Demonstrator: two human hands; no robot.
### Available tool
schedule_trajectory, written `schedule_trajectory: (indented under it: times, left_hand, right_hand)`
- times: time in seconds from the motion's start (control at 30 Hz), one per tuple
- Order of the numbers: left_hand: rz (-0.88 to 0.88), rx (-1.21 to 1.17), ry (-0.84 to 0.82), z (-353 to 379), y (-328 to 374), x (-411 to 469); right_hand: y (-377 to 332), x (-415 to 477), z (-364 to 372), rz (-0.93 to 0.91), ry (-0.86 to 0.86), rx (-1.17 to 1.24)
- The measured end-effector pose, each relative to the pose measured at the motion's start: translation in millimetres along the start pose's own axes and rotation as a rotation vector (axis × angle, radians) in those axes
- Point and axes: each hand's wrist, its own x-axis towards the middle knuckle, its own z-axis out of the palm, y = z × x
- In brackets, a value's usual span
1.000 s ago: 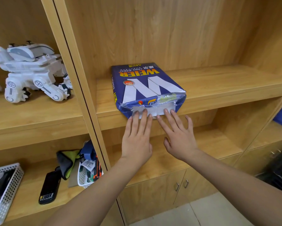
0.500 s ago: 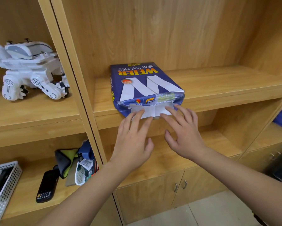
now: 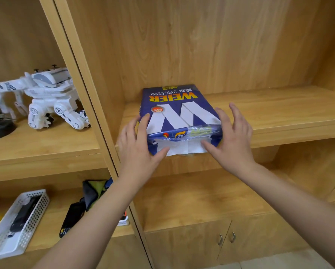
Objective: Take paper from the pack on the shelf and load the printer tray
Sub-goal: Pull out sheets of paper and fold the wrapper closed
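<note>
A blue "WEIER" copy paper pack (image 3: 180, 115) lies flat on the middle wooden shelf (image 3: 279, 113), its torn front end overhanging the shelf edge with white paper (image 3: 180, 149) showing. My left hand (image 3: 137, 152) holds the pack's front left corner, with a finger on top and the thumb under the open end. My right hand (image 3: 232, 144) is at the front right corner; its thumb touches the open end and its fingers are spread beside the pack. No printer is in view.
A vertical wooden divider (image 3: 89, 105) stands just left of the pack. A white toy robot (image 3: 46, 100) sits on the left shelf. Below it are a white mesh basket (image 3: 17, 226), a dark handset (image 3: 71, 218) and a folded cloth (image 3: 94, 191). Cabinet doors (image 3: 226, 238) are underneath.
Both hands rose from below the pack's front end and moved apart to its two front corners. The left hand has closed on the left corner. The pack stays on the shelf.
</note>
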Motion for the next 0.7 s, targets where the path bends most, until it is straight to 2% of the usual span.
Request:
schedule_trajectory:
  times: [0.17, 0.4, 0.7]
  left_hand:
    - [-0.067, 0.006, 0.059, 8, 4, 1]
    - [-0.054, -0.036, 0.129, -6, 7, -14]
    - [-0.174, -0.083, 0.121, -20, 8, -25]
  right_hand:
    - [8, 1, 6, 0.015, -0.038, 0.041]
    - [20, -7, -6, 0.009, -0.026, 0.201]
    - [34, -12, -11, 0.077, -0.034, 0.384]
